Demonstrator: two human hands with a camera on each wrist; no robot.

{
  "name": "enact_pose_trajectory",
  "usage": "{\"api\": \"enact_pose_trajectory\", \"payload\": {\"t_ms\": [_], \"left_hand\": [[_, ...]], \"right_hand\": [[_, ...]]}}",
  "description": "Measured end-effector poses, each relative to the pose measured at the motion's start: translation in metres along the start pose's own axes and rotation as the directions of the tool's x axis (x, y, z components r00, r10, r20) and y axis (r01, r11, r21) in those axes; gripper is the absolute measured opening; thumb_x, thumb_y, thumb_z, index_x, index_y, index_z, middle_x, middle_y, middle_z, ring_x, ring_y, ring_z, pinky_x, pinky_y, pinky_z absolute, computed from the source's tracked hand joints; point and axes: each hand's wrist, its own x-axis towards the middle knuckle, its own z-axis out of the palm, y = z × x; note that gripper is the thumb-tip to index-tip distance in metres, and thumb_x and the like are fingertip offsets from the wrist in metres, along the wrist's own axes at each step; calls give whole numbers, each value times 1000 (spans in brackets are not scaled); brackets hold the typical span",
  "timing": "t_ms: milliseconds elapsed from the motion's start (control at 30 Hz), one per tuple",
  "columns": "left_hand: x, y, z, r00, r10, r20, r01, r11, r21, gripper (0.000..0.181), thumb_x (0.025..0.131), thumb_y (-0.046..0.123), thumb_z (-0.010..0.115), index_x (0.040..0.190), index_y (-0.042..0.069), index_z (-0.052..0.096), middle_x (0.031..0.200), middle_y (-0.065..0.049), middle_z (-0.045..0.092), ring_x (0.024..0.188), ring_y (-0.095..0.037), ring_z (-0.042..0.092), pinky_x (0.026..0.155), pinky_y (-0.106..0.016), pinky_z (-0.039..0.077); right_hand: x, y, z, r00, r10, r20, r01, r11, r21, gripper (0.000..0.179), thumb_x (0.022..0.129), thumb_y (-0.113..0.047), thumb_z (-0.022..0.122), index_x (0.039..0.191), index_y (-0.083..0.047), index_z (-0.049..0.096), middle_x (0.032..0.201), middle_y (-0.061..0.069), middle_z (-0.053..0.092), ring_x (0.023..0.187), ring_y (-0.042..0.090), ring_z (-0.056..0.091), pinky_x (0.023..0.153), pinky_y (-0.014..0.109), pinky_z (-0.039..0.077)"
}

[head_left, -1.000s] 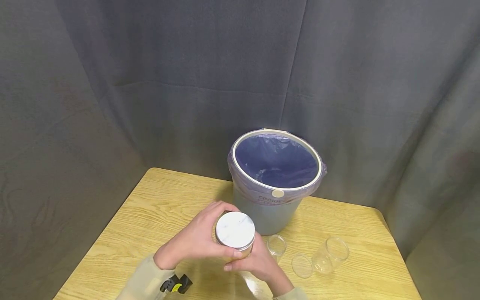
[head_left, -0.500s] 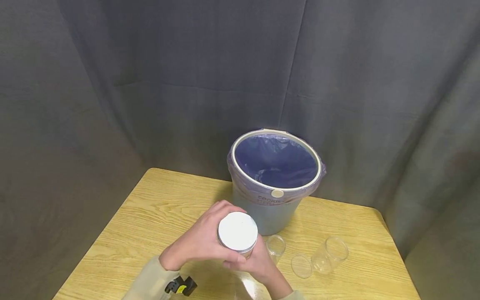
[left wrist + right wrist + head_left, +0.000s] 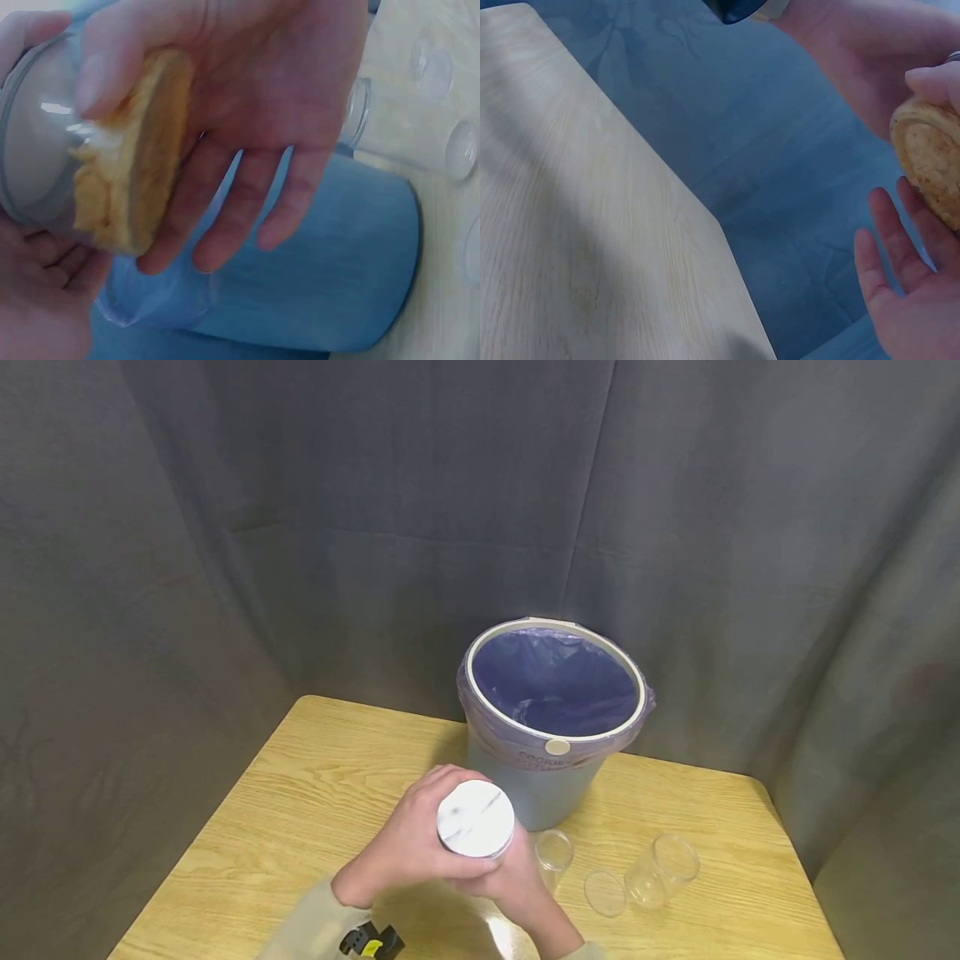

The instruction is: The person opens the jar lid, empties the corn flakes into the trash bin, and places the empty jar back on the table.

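A clear jar [image 3: 49, 142] with a pale silvery lid [image 3: 476, 818] is held above the table, lid up. Lumpy orange-yellow stuff [image 3: 105, 195] lies at its base. With thumb and fingers, my left hand [image 3: 408, 847] grips around the lid. My right hand [image 3: 508, 878] holds the lower part of the jar, its thumb on the side; several of its fingers reach past the base in the left wrist view. From the head camera, the jar's body is mostly hidden under the lid and hands.
A grey bin [image 3: 517, 789] lined with a purple bag stands behind the hands, by the dark curtain. To the right on the wooden table [image 3: 330, 760] are a clear jar [image 3: 553, 852], a clear disc [image 3: 603, 893] and another clear jar [image 3: 660, 872] that looks tipped over.
My left wrist has shifted slightly right and turned around the lid, and the lid has moved slightly right. The marks on the lid's top look different. The bin and table things stay put.
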Motion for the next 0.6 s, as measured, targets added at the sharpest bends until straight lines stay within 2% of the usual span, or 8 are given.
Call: {"api": "enact_pose_trajectory", "payload": {"t_ms": [233, 333, 500, 600], "left_hand": [[-3, 2, 6, 997, 25, -72, -26, 1000, -4, 71, 61, 39, 95, 123, 24, 65, 119, 11, 63, 112, -13, 58, 90, -41, 51], [-2, 2, 10, 993, 28, -110, -28, 1000, 2, 72, 60, 37, 96, 123, 21, 64, 119, 10, 63, 111, -14, 58, 89, -41, 52], [-1, 3, 18, 979, -30, -202, 42, 998, 56, 78, 59, 37, 96, 127, 19, 62, 119, 11, 61, 110, -12, 56, 89, -41, 51], [0, 2, 21, 977, -83, -199, 93, 995, 40, 83, 60, 41, 97, 131, 21, 60, 120, 11, 59, 109, -11, 57, 89, -42, 51]], "right_hand": [[-3, -2, 1, 1000, 4, -22, -5, 999, -39, 83, 62, -4, 86, 136, -6, 49, 126, 9, 59, 113, 28, 56, 99, 39, 47], [0, -4, 3, 996, -39, -83, 30, 993, -116, 85, 61, -5, 89, 136, -6, 49, 127, 8, 59, 115, 27, 57, 100, 41, 47], [7, -1, 8, 968, -106, -228, 43, 963, -265, 79, 63, 2, 85, 133, -5, 49, 125, 3, 61, 115, 23, 58, 100, 42, 47], [10, 2, 7, 964, -87, -250, 28, 973, -231, 75, 65, 4, 83, 132, -5, 50, 123, 4, 61, 114, 23, 58, 100, 41, 47]]}}
